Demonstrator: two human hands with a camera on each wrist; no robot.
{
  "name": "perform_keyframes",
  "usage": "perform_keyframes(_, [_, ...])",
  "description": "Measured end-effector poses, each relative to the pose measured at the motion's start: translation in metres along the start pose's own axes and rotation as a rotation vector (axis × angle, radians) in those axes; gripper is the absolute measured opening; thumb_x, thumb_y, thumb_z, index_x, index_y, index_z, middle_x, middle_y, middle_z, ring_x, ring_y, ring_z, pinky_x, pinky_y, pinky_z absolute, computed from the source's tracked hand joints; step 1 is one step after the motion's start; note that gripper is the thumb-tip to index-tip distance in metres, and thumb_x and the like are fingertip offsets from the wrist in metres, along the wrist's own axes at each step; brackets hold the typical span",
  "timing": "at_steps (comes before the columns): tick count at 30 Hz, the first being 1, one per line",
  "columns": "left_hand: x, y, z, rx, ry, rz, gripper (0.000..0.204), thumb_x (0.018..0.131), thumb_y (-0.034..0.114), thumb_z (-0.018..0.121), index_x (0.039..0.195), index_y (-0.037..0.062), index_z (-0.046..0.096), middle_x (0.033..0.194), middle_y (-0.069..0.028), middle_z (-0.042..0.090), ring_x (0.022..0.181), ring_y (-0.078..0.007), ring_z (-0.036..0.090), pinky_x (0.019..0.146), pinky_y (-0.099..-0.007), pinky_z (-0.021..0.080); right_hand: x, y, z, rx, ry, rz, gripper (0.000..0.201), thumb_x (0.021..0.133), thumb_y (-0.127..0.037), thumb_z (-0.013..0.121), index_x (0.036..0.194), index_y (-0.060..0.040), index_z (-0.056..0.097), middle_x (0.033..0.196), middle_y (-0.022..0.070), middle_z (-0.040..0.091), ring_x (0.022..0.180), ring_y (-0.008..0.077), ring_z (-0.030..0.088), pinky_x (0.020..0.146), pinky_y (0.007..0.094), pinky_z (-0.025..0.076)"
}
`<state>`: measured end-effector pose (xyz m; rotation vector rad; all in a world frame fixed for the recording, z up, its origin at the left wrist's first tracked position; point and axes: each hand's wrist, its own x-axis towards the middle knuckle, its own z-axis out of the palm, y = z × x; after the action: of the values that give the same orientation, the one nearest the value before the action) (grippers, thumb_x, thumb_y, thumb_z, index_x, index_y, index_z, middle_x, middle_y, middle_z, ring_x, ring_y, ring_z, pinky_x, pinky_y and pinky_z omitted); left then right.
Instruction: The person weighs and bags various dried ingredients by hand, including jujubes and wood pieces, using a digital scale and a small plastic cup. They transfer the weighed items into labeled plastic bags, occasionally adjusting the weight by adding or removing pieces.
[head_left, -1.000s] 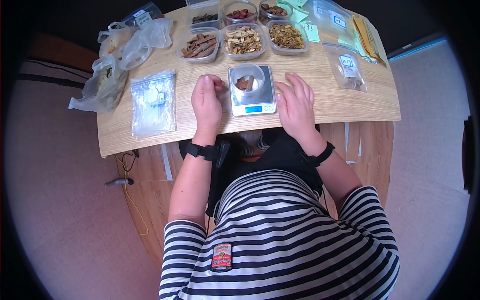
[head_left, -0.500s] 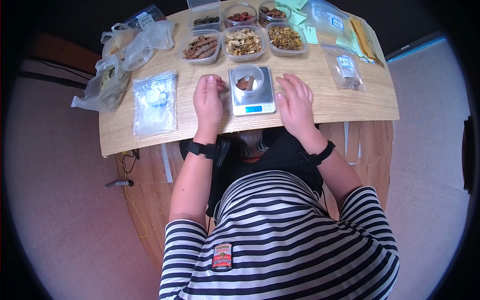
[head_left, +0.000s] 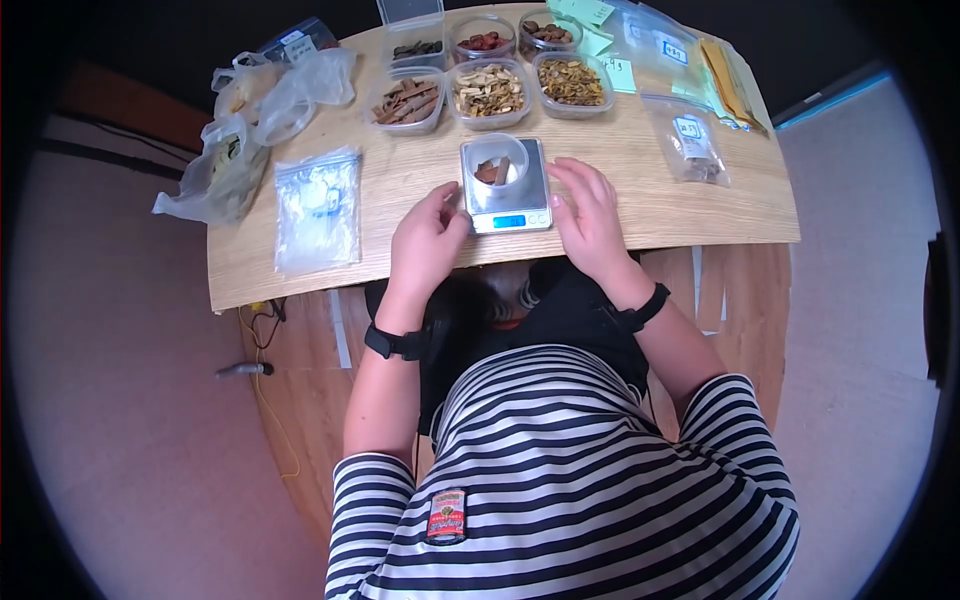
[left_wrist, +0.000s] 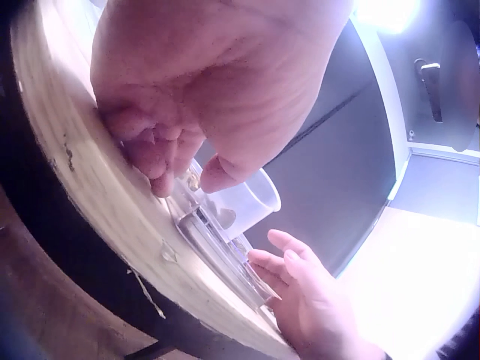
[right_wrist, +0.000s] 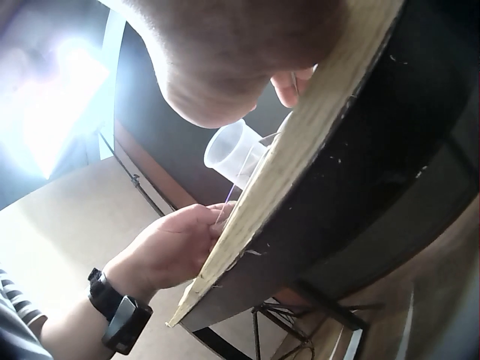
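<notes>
A small digital scale (head_left: 537,180) with a lit blue display lies near the table's front edge. On its plate stands a clear plastic cup (head_left: 517,153) with brown bark pieces (head_left: 490,173) inside. My left hand (head_left: 425,245) is at the scale's lower left corner, fingers loosely bent and thumb tip right by the edge. Along the opposite side rests my right hand (head_left: 592,220), its fingers relaxed and pointing forward beside the scale. In the left wrist view, the cup (left_wrist: 255,206) shows behind the left thumb. Neither hand holds anything.
Behind the scale stand several clear tubs, among them one of bark (head_left: 407,100), one of pale slices (head_left: 490,90) and one of yellowish pieces (head_left: 572,80). Zip bags (head_left: 318,215) and plastic bags (head_left: 225,180) lie left; a labelled bag (head_left: 690,145) and brown envelopes (head_left: 728,82) lie right.
My left hand has drawn back toward the table's front edge and turned inward, its thumb now by the scale's lower corner. The right hand stays nearly still; the cup remains on the scale.
</notes>
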<state>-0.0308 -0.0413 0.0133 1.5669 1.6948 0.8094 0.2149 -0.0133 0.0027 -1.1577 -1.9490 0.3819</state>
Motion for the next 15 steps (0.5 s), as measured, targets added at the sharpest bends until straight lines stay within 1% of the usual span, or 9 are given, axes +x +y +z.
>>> perform_keyframes(1, [0.0,0.003,0.001,0.028,0.005,-0.016,0.045,0.091,0.017,0.065,0.133,0.0006,0.061,0.084,-0.0066,0.066,0.078,-0.0154,0.063,0.075,-0.0299,0.051,0.003,-0.003,-0.001,0.005,-0.003,-0.019,0.038,0.093,-0.02,0.063,0.13,-0.0096,0.062,0.127,0.0134,0.059,0.12,0.0332,0.053,0.105,0.0445,0.037])
perform_keyframes(2, [-0.001,0.007,0.001,0.03,0.005,-0.016,0.045,0.091,0.017,0.065,0.133,0.0006,0.061,0.084,-0.0066,0.066,0.078,-0.0154,0.063,0.075,-0.0299,0.051,0.008,-0.006,-0.003,0.006,-0.002,-0.019,0.038,0.093,-0.02,0.063,0.13,-0.0096,0.062,0.127,0.0134,0.059,0.12,0.0332,0.053,0.105,0.0445,0.037])
perform_keyframes(4, [0.0,0.014,0.0,0.119,-0.016,-0.036,0.045,0.091,0.017,0.064,0.134,0.0021,0.061,0.085,-0.0085,0.068,0.078,-0.0172,0.065,0.076,-0.0313,0.051,0.02,-0.013,-0.007,-0.041,-0.025,-0.103,0.041,0.09,-0.023,0.069,0.129,-0.013,0.064,0.115,0.0094,0.061,0.11,0.0296,0.057,0.098,0.0428,0.04])
perform_keyframes(5, [0.001,0.013,0.0,0.122,-0.016,-0.033,0.045,0.091,0.017,0.064,0.134,0.0021,0.061,0.085,-0.0085,0.068,0.078,-0.0172,0.065,0.076,-0.0313,0.051,0.026,-0.018,-0.008,-0.04,-0.021,-0.103,0.041,0.09,-0.023,0.069,0.129,-0.013,0.064,0.115,0.0094,0.061,0.11,0.0296,0.057,0.098,0.0428,0.04])
perform_keyframes(7, [0.003,0.008,0.002,0.058,-0.001,-0.036,0.046,0.09,0.016,0.062,0.134,0.0031,0.061,0.086,-0.0096,0.07,0.08,-0.0178,0.066,0.077,-0.0324,0.051,0.037,-0.025,-0.009,-0.112,-0.16,-0.134,0.033,0.087,-0.025,0.072,0.119,-0.0154,0.068,0.101,0.0051,0.063,0.1,0.026,0.059,0.091,0.0407,0.041])
perform_keyframes(11, [0.004,0.004,0.001,0.038,-0.021,-0.053,0.046,0.089,0.015,0.061,0.134,0.0028,0.061,0.086,-0.0091,0.069,0.079,-0.0178,0.065,0.077,-0.0319,0.051,0.043,-0.016,-0.004,-0.12,-0.165,-0.194,0.025,0.086,-0.022,0.073,0.109,-0.0129,0.07,0.093,0.0046,0.063,0.096,0.0246,0.061,0.088,0.0389,0.04])
perform_keyframes(13, [0.003,0.004,0.001,0.045,-0.029,-0.05,0.051,0.085,0.022,0.06,0.132,0.004,0.063,0.094,-0.0148,0.072,0.088,-0.0302,0.069,0.08,-0.0387,0.053,0.046,-0.017,-0.012,-0.095,-0.156,-0.172,0.016,0.087,-0.02,0.072,0.099,-0.0112,0.069,0.09,0.0041,0.064,0.09,0.023,0.062,0.086,0.0387,0.042])
perform_keyframes(14, [0.003,0.004,0.0,0.045,-0.028,-0.052,0.051,0.085,0.022,0.06,0.132,0.004,0.063,0.094,-0.0148,0.072,0.088,-0.0302,0.069,0.08,-0.0387,0.053,0.045,-0.013,-0.018,-0.094,-0.157,-0.172,0.016,0.087,-0.02,0.072,0.099,-0.0112,0.069,0.09,0.0041,0.064,0.09,0.023,0.062,0.086,0.0387,0.042])
perform_keyframes(15, [0.003,0.004,0.001,0.051,-0.024,-0.044,0.051,0.085,0.022,0.06,0.133,0.0039,0.062,0.094,-0.0143,0.071,0.088,-0.0298,0.069,0.08,-0.0386,0.052,0.044,-0.007,-0.026,-0.126,-0.1,-0.125,0.016,0.087,-0.021,0.072,0.1,-0.0111,0.069,0.09,0.0042,0.064,0.087,0.0228,0.063,0.084,0.0387,0.042])
